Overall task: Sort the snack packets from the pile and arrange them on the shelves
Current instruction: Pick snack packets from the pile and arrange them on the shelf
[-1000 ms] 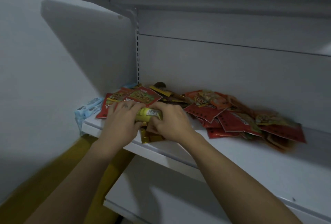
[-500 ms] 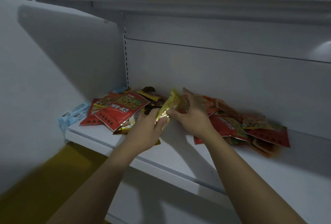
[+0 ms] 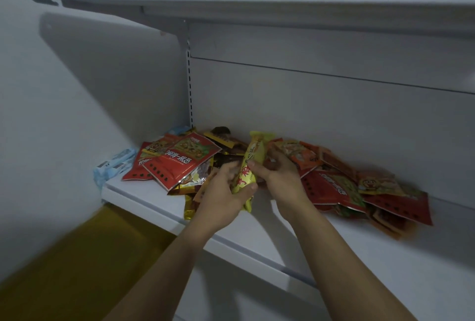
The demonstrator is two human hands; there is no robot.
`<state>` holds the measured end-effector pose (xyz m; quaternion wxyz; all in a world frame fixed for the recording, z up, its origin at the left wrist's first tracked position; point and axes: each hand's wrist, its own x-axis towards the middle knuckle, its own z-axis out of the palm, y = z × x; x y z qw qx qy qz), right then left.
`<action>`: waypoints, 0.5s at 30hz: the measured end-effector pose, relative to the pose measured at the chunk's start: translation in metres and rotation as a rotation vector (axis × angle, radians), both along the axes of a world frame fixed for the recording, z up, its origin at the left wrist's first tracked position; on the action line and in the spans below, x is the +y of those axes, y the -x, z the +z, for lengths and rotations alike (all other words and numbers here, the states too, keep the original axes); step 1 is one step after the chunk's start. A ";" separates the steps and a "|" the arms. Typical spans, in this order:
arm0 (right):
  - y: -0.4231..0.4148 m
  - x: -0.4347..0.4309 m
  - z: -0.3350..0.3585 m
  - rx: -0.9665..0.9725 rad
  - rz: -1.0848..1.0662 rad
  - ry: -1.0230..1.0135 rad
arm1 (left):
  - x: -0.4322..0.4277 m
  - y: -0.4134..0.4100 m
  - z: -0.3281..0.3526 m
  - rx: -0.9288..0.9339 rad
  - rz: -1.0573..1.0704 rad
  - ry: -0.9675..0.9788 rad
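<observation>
We held a long yellow snack packet (image 3: 254, 152) nearly upright in front of the pile of red packets (image 3: 334, 189) on the white shelf (image 3: 257, 228). Our left hand (image 3: 221, 197) wrapped its lower end, and our right hand (image 3: 281, 179) pinched its middle. At the shelf's left edge lay light-blue packets (image 3: 113, 166).

one head-worn view looks forward and down, close over the white shelf (image 3: 257, 230) at arm's reach.

your white shelf (image 3: 257, 233) carries the snack pile (image 3: 334, 187) against its back wall, pale blue packets (image 3: 113, 166) at its left end.
</observation>
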<state>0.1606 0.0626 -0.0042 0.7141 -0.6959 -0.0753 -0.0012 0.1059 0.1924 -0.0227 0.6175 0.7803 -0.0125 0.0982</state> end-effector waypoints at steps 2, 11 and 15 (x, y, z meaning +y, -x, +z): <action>-0.001 0.000 -0.001 -0.018 -0.005 -0.014 | -0.002 -0.001 -0.001 -0.023 0.062 0.021; -0.001 -0.020 -0.005 -0.040 0.207 0.065 | -0.004 -0.001 -0.009 -0.121 -0.007 0.021; 0.001 -0.028 -0.009 -0.038 0.209 -0.023 | -0.003 -0.002 -0.010 -0.128 -0.015 0.018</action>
